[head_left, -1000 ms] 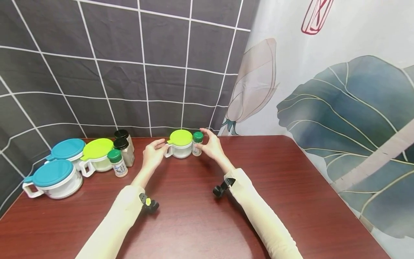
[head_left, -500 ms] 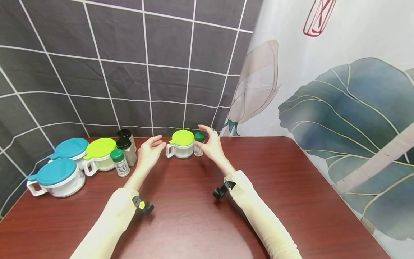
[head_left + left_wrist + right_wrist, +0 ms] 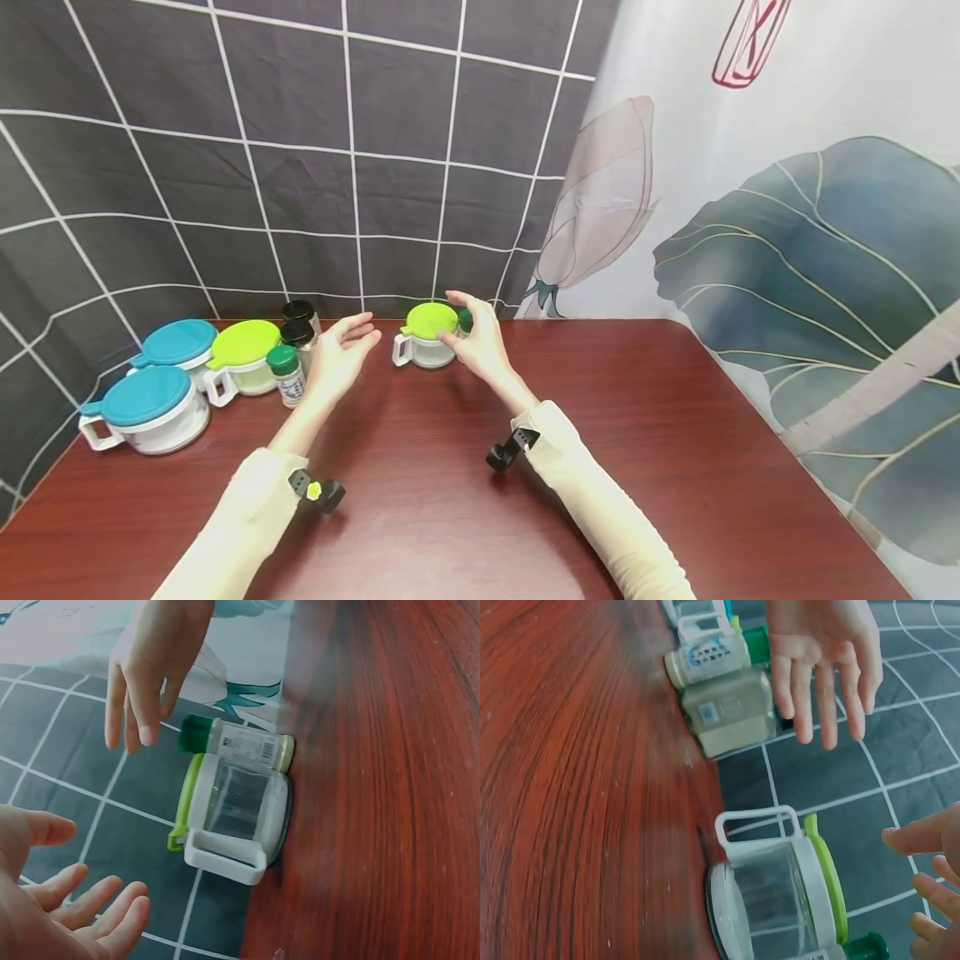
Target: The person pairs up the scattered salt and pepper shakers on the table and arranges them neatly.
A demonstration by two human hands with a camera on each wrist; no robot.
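Observation:
A small clear jar with a white rim, white handle and lime-green lid stands by the wall between my hands. Against its right side stands a green-capped seasoning shaker, mostly hidden behind my right hand in the head view. My right hand is raised close to the jar and shaker, fingers apart and holding nothing; the left wrist view shows space between its fingertips and the green cap. To the left of the jar's handle, my left hand is held up with loose fingers and nothing in it.
At the left stand two blue-lidded jars, a larger lime-lidded jar, another green-capped shaker and two black-capped bottles. A dark gridded cloth hangs behind the red-brown table.
My left hand has drawn back leftward from the small jar's handle. My right hand has come off the shaker's sides and shifted left across the jar. The jar and shaker stay together.

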